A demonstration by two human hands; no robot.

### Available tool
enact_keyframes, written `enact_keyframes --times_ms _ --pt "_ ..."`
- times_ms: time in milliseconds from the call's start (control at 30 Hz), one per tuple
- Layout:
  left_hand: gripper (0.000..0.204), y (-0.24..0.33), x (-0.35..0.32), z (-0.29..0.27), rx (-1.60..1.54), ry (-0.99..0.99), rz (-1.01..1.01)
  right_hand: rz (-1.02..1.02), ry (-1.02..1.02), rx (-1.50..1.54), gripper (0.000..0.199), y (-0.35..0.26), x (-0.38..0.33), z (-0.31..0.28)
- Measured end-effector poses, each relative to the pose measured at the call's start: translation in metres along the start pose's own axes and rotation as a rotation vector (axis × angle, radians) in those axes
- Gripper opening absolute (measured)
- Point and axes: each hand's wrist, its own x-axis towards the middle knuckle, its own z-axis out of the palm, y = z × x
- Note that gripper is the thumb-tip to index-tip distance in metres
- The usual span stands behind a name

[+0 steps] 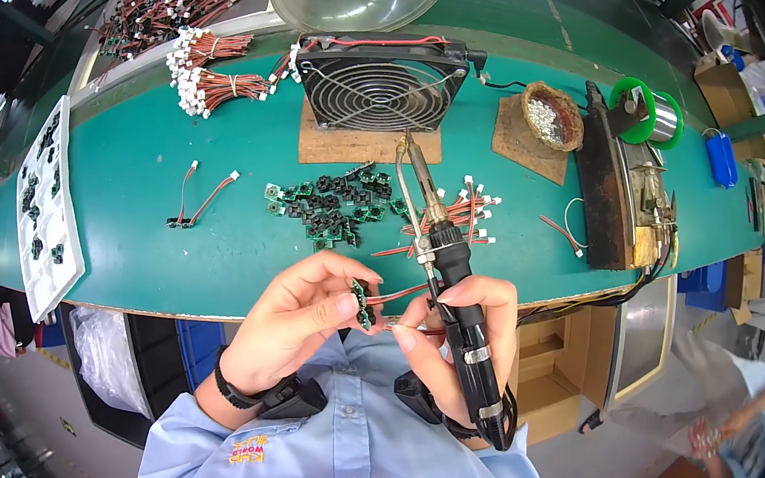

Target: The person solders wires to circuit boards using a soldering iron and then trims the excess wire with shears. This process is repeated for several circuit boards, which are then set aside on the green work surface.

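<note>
Between the thumb and fingers of my left hand (pixel 301 315) is a small green circuit board (pixel 361 305), held just over the bench's near edge. My right hand (pixel 466 335) is closed round a black soldering iron (pixel 450 257) with a thin metal feed tube along its side. The iron's tip points away from me, toward the fan. Red and white wires (pixel 402 294) run from the board to the fingertips of my right hand, which pinch near their ends. Beyond my hands lies a pile of small boards with black parts (pixel 334 204), beside loose connector wires (pixel 474 207).
A caged fan (pixel 380 91) stands at the back on a brown board. Right of it are a bowl of pale pellets (pixel 550 116), a solder wire spool (pixel 666 119) and an iron stand (pixel 612 200). A white tray of boards (pixel 65 257) and bundled wires (pixel 219 90) are leftward.
</note>
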Motion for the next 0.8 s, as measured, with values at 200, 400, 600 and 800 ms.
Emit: enact_keyframes --times_ms 200,400,600,800 --pt "0.027 -0.004 -0.001 -0.002 -0.145 -0.025 -0.059 -0.165 -0.051 -0.226 0.045 -0.003 0.003 0.007" --pt "0.027 -0.005 -0.002 -0.001 -0.24 -0.053 -0.061 -0.172 -0.065 -0.23 0.045 -0.006 0.003 0.012" --pt "0.028 -0.004 -0.002 -0.004 -0.263 -0.105 -0.061 -0.258 -0.037 -0.331 0.044 -0.011 0.007 0.012" --pt "0.028 -0.004 -0.003 -0.001 -0.213 -0.039 -0.048 -0.295 -0.038 -0.346 0.044 -0.008 0.007 0.011"
